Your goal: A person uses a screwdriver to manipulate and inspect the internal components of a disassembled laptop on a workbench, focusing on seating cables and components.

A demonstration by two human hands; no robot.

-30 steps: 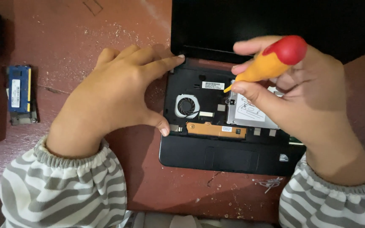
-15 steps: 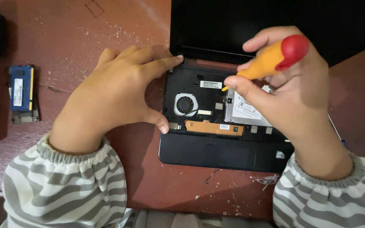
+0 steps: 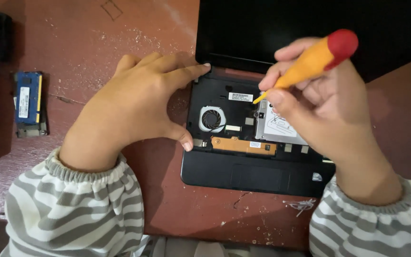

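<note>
Worn reddish-brown tabletop (image 3: 120,28), dusted with pale crumbs; near edge visible along bottom of frame, just behind the striped grey-and-white sleeves (image 3: 72,214). Bare table open above and left of left hand, as far as the blue rectangular memory module (image 3: 28,97) lying flat well apart at far left. Dark object at extreme left edge, kind not discernible. Small tangle of pale wire or debris (image 3: 301,204) on table just in front of laptop's near edge, beside right sleeve.

Small black laptop with keyboard removed (image 3: 258,176), centre-right, lid open with dark screen toward top of frame. Exposed inside: round cooling fan (image 3: 211,119), orange strip board (image 3: 243,145), silver metal drive plate (image 3: 281,131). Laptop's left edge bordered by left hand; right part covered by right hand and wrist.

Left hand (image 3: 129,109) resting on table against laptop's left side, spread in a wide C: index fingertip touching upper left corner by the hinge, thumb tip touching left edge near the orange strip, remaining fingers tucked close behind index. Nothing held; bracing only.

Right hand (image 3: 329,114) over laptop's right half, fingers pressed together around orange-handled screwdriver with red cap (image 3: 315,59). Handle tilted, red cap up and right, yellowish tip end pointing down-left to upper left corner of silver plate. Blade tip itself too small to tell whether touching.
</note>
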